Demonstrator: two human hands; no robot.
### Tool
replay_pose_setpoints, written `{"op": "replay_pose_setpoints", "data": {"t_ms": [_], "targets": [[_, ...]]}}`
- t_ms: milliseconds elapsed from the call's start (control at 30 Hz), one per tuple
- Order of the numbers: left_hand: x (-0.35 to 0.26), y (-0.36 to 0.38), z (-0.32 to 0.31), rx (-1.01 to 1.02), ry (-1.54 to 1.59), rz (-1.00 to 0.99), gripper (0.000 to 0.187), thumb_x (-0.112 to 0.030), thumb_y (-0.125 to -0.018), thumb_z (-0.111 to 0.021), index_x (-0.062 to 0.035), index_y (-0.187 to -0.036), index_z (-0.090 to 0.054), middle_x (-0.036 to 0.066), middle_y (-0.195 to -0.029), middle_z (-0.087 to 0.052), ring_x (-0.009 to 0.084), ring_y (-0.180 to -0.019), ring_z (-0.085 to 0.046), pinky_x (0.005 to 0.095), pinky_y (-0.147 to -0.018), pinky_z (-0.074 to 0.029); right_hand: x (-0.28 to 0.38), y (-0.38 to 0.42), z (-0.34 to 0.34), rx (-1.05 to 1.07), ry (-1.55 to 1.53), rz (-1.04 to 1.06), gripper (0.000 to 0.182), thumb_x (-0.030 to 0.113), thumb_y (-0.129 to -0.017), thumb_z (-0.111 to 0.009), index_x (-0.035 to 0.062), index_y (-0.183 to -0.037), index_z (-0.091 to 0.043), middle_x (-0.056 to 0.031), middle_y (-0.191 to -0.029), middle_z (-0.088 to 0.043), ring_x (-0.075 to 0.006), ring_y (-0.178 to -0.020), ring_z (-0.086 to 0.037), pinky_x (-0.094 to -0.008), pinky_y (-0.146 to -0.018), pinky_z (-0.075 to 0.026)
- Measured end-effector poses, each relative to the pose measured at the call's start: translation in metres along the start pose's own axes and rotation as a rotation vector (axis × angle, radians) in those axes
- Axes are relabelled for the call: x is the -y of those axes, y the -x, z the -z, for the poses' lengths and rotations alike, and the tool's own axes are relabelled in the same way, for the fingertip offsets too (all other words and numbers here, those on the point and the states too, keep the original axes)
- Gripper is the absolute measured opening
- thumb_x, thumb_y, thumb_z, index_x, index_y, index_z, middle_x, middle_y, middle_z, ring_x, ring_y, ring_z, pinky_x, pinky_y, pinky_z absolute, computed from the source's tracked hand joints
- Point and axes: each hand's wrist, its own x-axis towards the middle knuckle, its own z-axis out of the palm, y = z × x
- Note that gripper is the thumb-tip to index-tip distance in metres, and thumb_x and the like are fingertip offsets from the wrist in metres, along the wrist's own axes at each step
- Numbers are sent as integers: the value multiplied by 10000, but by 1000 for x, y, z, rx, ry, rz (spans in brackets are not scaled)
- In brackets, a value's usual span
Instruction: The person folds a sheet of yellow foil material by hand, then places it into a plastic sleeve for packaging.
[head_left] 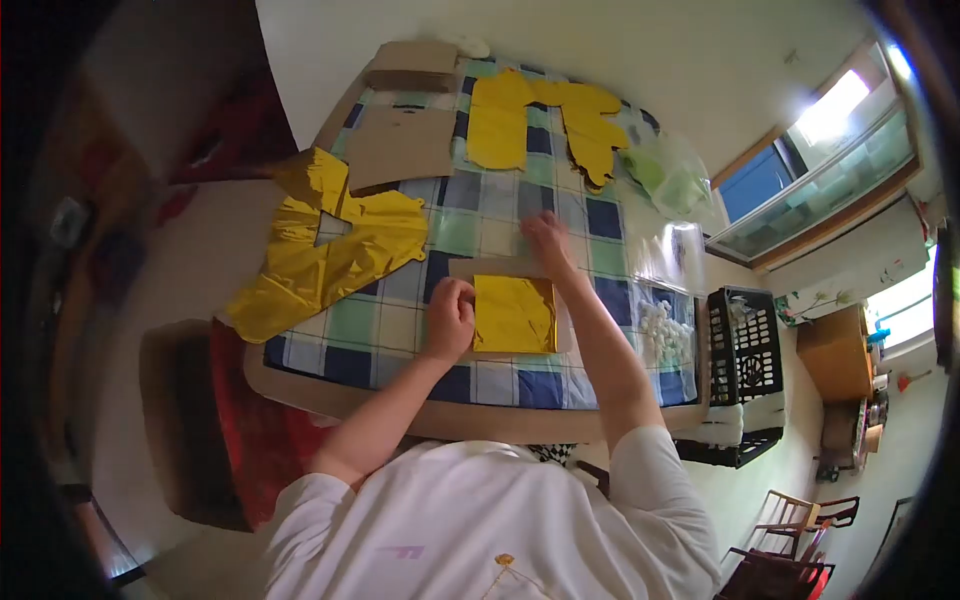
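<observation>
In front of me lies a shiny yellow foil square (515, 314), flat on a slightly larger piece of brown cardboard (497, 267). My left hand (452, 316) is closed at its left edge, fingers pinched together against the foil's side. Beyond the square, my right hand (545, 242) reaches low over the checked cloth, its fingers loosely apart and nothing visible in them. A large crumpled yellow foil sheet (375, 238) with a cut-out hole spreads to the left of my left hand.
More yellow foil pieces (497, 125) lie at the far side of the checked tablecloth (500, 210). Brown cardboard (402, 145) sits at the back left. Clear plastic bags (672, 258) and small white pieces (664, 335) line the right edge, beside a black crate (745, 345).
</observation>
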Motion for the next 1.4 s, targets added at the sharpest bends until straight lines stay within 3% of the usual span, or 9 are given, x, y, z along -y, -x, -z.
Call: {"op": "replay_pose_setpoints", "data": {"t_ms": [67,133,233,333,467,733,833,1033,1400], "targets": [[-1,-1,1,-5,-12,4,205,111,-714,-480,-25,-866,-502,141,-844,-522,344,-836,-537,410,-730,-447,-10,14,1,-97,-85,-101,140,203,-879,-580,74,-927,-609,-160,-998,-597,-367,-967,-564,-433,-786,-468],[1,0,0,9,6,19,206,110,-714,-479,-25,-868,-502,141,-846,-519,345,-845,-533,410,-742,-444,-32,38,28,50,291,-215,209,254,-897,-574,61,-957,-623,-179,-1048,-602,-361,-990,-574,-429,-830,-470],[2,1,-2,20,-32,10,212,108,-712,-480,-23,-878,-497,138,-860,-517,343,-865,-526,411,-752,-438,1,73,63,205,440,-521,272,295,-891,-583,47,-993,-631,-183,-1017,-613,-362,-956,-590,-426,-806,-478],[-7,-1,1,36,-24,3,224,111,-713,-480,-23,-892,-492,133,-878,-516,339,-879,-521,414,-751,-437,18,96,63,40,79,-541,288,289,-896,-580,21,-972,-655,-151,-863,-651,-307,-796,-619,-377,-718,-481],[-4,0,0,62,-13,23,223,112,-727,-486,-26,-901,-491,128,-890,-514,331,-891,-519,409,-758,-437,32,96,72,74,-539,-905,257,176,-885,-626,1,-1073,-621,-114,-933,-680,-173,-809,-635,-298,-692,-488],[-1,-57,-3,44,-122,-128,174,36,-795,-540,-34,-954,-537,141,-958,-556,343,-931,-544,413,-805,-466,10,130,76,36,-1003,-917,325,80,-835,-673,-43,-1121,-579,-99,-942,-671,-149,-809,-639,-258,-706,-509],[37,-97,-23,292,-270,-203,239,-42,-818,-566,-38,-1057,-579,137,-1027,-589,331,-985,-559,415,-854,-480,2,149,97,-30,-1067,-987,274,13,-847,-634,-18,-1117,-591,-83,-940,-665,-155,-812,-647,-271,-708,-530],[54,-130,-49,614,-729,-352,235,-92,-788,-581,-62,-1019,-616,122,-1042,-616,306,-1049,-568,413,-842,-504,-23,171,122,-250,-1071,-978,243,36,-847,-652,-3,-1078,-588,-81,-953,-663,-165,-822,-651,-280,-707,-534],[7,-100,-33,749,-751,-458,90,-48,-759,-554,-39,-774,-642,115,-890,-628,280,-937,-613,390,-741,-548,-14,193,168,-354,-1192,-905,270,47,-883,-613,7,-1146,-568,-81,-1020,-661,-175,-880,-654,-290,-765,-537]]}}
